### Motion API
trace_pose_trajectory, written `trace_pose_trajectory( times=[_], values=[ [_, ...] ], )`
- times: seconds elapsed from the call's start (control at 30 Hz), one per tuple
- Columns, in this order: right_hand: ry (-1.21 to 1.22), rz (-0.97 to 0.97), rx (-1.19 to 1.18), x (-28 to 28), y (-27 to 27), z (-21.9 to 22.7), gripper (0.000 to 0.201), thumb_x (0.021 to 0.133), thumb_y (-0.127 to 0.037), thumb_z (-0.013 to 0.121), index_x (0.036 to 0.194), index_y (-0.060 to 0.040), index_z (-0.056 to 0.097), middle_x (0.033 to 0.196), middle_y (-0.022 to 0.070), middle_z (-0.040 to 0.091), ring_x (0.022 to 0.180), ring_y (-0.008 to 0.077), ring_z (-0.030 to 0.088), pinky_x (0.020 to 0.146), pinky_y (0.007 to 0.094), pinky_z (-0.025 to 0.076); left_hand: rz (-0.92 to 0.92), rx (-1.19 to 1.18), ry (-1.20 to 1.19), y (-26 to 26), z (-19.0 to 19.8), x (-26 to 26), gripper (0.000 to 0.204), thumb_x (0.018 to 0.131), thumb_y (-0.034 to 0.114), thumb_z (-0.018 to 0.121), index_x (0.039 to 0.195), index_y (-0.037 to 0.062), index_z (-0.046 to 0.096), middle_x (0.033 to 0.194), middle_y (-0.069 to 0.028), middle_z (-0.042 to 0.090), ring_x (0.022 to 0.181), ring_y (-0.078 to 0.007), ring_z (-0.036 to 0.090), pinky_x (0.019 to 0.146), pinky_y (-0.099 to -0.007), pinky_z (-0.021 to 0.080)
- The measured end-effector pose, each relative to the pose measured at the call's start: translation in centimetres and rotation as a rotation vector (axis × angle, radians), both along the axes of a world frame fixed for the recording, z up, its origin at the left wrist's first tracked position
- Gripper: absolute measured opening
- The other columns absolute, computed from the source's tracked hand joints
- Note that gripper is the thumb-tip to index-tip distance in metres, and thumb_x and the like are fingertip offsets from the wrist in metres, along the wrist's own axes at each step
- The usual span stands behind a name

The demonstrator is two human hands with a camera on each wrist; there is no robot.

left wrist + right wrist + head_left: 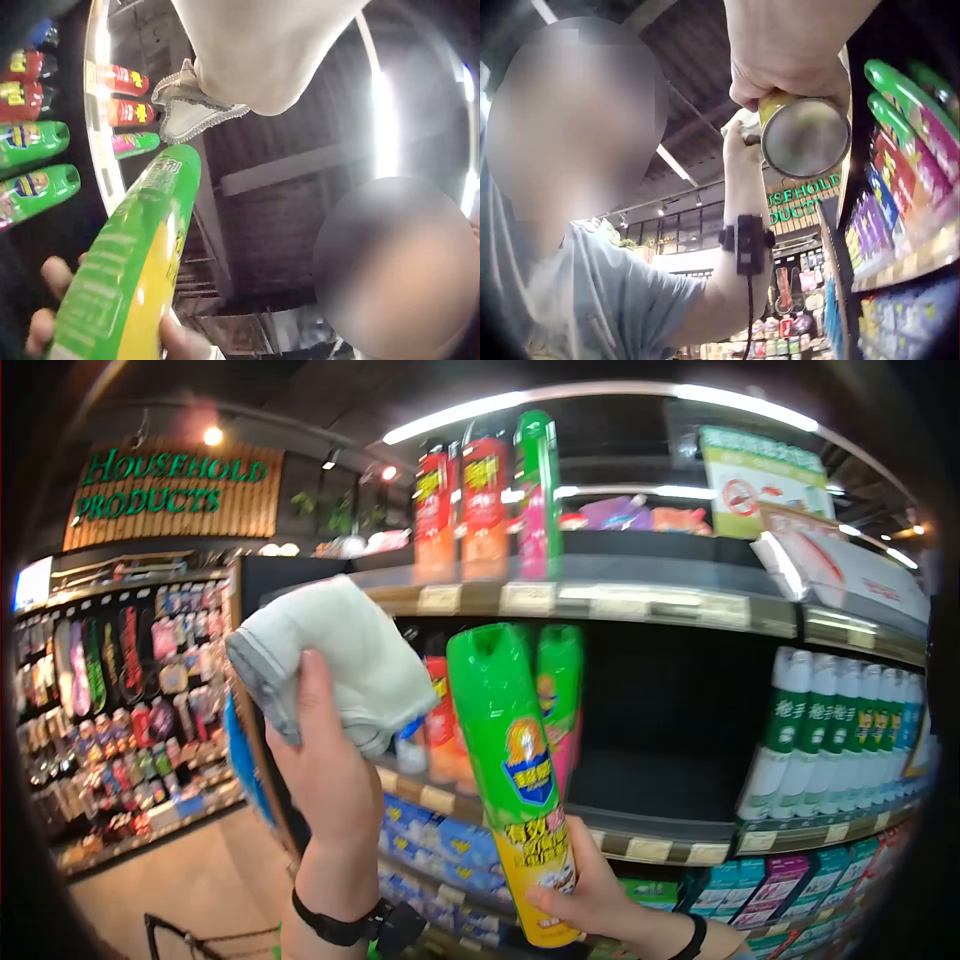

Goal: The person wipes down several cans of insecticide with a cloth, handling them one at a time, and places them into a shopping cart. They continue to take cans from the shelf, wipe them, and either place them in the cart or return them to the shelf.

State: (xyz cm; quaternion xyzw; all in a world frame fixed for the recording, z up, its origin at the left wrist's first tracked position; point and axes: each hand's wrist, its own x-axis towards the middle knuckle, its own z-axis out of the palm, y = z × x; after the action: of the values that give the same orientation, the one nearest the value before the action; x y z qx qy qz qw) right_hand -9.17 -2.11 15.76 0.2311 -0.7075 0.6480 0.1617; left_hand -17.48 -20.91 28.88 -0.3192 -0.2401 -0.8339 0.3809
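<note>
In the head view my left hand (330,770) holds a folded white cloth (350,650) with grey edging, the thumb lying across its near side. My right hand (590,890) grips a green and yellow spray can (510,760) round its lower part. The can tilts slightly, its green cap upward and its printed front toward me. Seen from the left wrist, the can (135,255) rises close below the cloth (199,112). The right wrist view looks at the round metal base of the can (808,139), with the right hand (795,56) wrapped above it.
Behind the hands, red spray cans (483,510) and a green one (538,495) stand on the upper shelf (620,595). White and green cans (790,730) line the lower shelf at right. Boxed goods (440,835) fill lower shelves. A hanging display (130,710) stands at left.
</note>
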Motion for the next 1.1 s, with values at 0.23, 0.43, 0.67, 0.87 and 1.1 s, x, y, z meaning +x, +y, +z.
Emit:
trace_pose_trajectory(
  times=[0.23, 0.43, 0.67, 0.87, 1.1],
  values=[
    [-0.078, 0.104, 0.183, -2.1, -7.1, -8.2, 0.078, 0.072, -0.015, 0.076, 0.133, -0.0005, 0.030, 0.115, 0.0155, 0.056, 0.105, 0.0210, 0.058, 0.090, 0.0361, 0.047, 0.942, -1.142, 0.093, -7.9, -6.1, 1.1, 0.053, 0.073, 0.002, 0.068, 0.124, 0.0129, 0.059, 0.135, -0.0226, 0.045, 0.123, -0.0375, 0.046, 0.100, -0.0415, 0.040],
    [-0.066, 0.211, 0.314, -2.5, -10.9, -12.0, 0.080, 0.067, -0.015, 0.079, 0.130, 0.0007, 0.033, 0.108, 0.0158, 0.061, 0.096, 0.0209, 0.064, 0.081, 0.0342, 0.051, 0.135, -1.120, -0.260, -16.7, -9.8, 0.8, 0.033, 0.089, 0.015, 0.064, 0.118, 0.0004, 0.060, 0.104, -0.0084, 0.066, 0.096, -0.0143, 0.061, 0.083, -0.0282, 0.049],
    [-0.227, 0.463, 0.211, -2.7, -13.9, -15.9, 0.083, 0.067, -0.018, 0.079, 0.132, 0.0014, 0.031, 0.111, 0.0159, 0.059, 0.100, 0.0195, 0.061, 0.085, 0.0343, 0.049, -0.543, -0.554, -0.857, -21.3, -15.2, 1.6, 0.043, 0.096, 0.036, 0.049, 0.124, 0.0028, 0.052, 0.109, -0.0106, 0.065, 0.096, -0.0210, 0.065, 0.081, -0.0336, 0.055],
    [-0.175, 0.349, 0.338, -2.5, -15.4, -14.9, 0.083, 0.066, -0.018, 0.080, 0.131, 0.0015, 0.032, 0.108, 0.0169, 0.060, 0.098, 0.0208, 0.062, 0.084, 0.0348, 0.049, -0.040, -0.237, -0.735, -20.9, -19.9, 4.6, 0.053, 0.098, 0.043, 0.039, 0.131, 0.0010, 0.044, 0.115, -0.0129, 0.061, 0.099, -0.0216, 0.064, 0.083, -0.0328, 0.053],
    [-0.126, 0.209, 0.381, -2.4, -16.1, -15.4, 0.082, 0.065, -0.017, 0.080, 0.131, 0.0005, 0.034, 0.107, 0.0205, 0.061, 0.095, 0.0283, 0.066, 0.080, 0.0372, 0.052, 1.303, -1.215, -0.499, -18.9, -20.5, 6.8, 0.061, 0.069, 0.010, 0.073, 0.127, 0.0138, 0.055, 0.141, -0.0223, 0.033, 0.130, -0.0437, 0.030, 0.106, -0.0481, 0.031]
  ],
)
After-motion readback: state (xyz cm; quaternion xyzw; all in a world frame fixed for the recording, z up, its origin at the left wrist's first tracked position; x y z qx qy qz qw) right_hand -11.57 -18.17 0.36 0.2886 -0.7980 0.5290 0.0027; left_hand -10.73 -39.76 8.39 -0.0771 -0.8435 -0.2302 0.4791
